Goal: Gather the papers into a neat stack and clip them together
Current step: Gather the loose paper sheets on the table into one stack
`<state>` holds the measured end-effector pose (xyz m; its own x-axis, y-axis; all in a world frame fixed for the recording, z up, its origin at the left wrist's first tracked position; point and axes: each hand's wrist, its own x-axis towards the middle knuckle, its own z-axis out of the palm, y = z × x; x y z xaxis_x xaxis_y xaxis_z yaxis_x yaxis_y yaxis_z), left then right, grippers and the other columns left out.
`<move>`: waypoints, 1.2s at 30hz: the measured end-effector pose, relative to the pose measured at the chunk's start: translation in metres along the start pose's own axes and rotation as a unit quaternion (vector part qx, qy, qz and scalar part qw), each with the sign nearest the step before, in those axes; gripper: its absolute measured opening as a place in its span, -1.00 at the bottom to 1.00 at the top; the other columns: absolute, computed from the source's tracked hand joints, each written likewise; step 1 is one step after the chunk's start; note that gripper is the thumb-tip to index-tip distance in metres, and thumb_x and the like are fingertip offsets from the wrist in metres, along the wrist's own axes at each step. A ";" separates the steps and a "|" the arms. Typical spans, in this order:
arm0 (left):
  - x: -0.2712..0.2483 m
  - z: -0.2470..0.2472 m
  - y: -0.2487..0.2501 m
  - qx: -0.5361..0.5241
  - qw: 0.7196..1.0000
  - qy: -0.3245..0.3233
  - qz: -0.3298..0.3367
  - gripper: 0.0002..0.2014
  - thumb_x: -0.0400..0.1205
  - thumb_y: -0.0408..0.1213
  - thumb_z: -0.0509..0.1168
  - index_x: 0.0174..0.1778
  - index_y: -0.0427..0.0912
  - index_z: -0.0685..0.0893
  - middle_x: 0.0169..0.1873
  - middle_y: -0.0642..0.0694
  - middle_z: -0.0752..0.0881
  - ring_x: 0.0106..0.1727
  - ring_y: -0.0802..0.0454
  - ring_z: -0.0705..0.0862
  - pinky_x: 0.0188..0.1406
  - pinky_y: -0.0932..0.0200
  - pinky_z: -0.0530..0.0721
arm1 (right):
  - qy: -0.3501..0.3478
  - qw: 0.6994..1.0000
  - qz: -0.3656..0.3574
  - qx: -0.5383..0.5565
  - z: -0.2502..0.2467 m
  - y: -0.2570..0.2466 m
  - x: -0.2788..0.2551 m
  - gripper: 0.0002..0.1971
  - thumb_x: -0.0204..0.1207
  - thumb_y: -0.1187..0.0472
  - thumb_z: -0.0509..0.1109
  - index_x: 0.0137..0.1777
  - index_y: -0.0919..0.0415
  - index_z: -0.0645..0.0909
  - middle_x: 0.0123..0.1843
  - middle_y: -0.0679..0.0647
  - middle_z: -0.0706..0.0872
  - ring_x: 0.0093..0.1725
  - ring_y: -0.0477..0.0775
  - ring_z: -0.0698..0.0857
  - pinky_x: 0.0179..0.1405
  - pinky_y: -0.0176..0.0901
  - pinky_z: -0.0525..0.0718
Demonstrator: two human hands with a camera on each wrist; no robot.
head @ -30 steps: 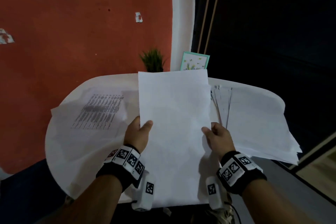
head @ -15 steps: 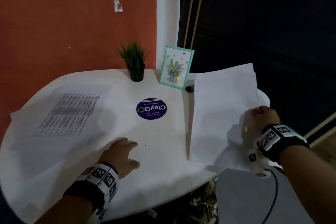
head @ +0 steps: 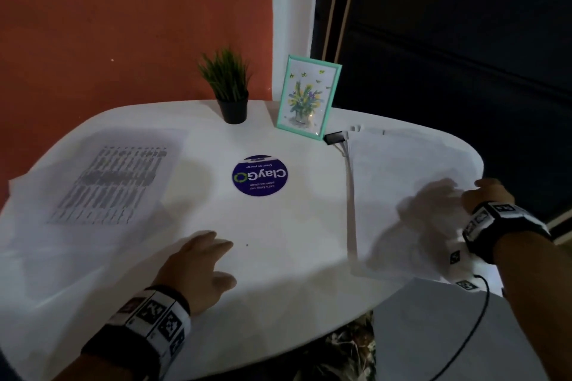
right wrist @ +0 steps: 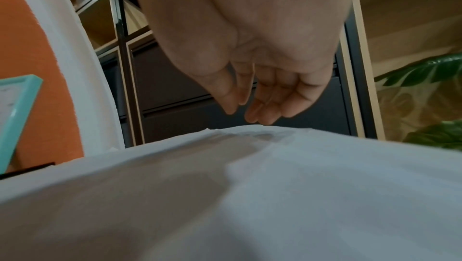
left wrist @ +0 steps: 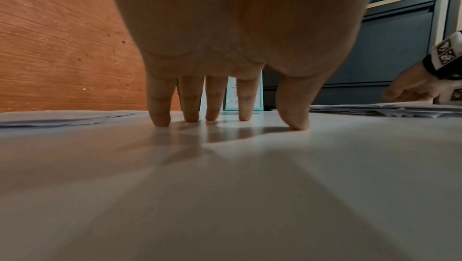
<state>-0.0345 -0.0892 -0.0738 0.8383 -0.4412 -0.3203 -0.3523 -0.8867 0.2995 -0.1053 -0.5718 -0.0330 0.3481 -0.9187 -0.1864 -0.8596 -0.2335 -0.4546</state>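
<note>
A pile of white papers [head: 402, 176] lies on the right part of the round white table [head: 278, 303], with its edges uneven. My right hand [head: 486, 195] hovers just over the pile's right side, fingers loosely bent and holding nothing [right wrist: 243, 115]. My left hand [head: 224, 260] rests at the front middle of the table, its straight fingertips [left wrist: 212, 117] touching the white surface. I cannot tell whether a sheet lies under them. More sheets, the top one printed [head: 108, 185], lie at the left. A small black clip [head: 334, 137] sits at the pile's far left corner.
A potted plant [head: 229, 86] and a teal picture frame [head: 309, 96] stand at the table's back edge. A round blue sticker [head: 259, 175] marks the table's middle. An orange wall is behind, with dark cabinets to the right.
Both hands held one sheet upright a second ago. My right hand carried it to the pile on the right and let go. My left hand came down onto the table.
</note>
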 end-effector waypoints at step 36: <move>-0.048 -0.007 -0.057 -0.049 0.959 0.094 -0.261 -0.35 0.51 0.20 0.08 0.49 -0.03 0.32 0.51 -0.14 0.27 0.53 -0.19 0.18 0.42 -0.32 0.23 | -0.231 0.851 -0.415 -0.225 0.153 -0.126 -0.299 -0.37 0.42 -0.09 0.32 0.46 0.10 0.29 0.44 0.13 0.48 0.41 0.24 0.47 0.35 0.09 0.52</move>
<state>-0.0520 -0.0163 -0.0690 0.9533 0.1010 -0.2847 0.1695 -0.9589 0.2274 -0.0437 -0.2188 -0.0530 0.9254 -0.1790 -0.3340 -0.2664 -0.9341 -0.2376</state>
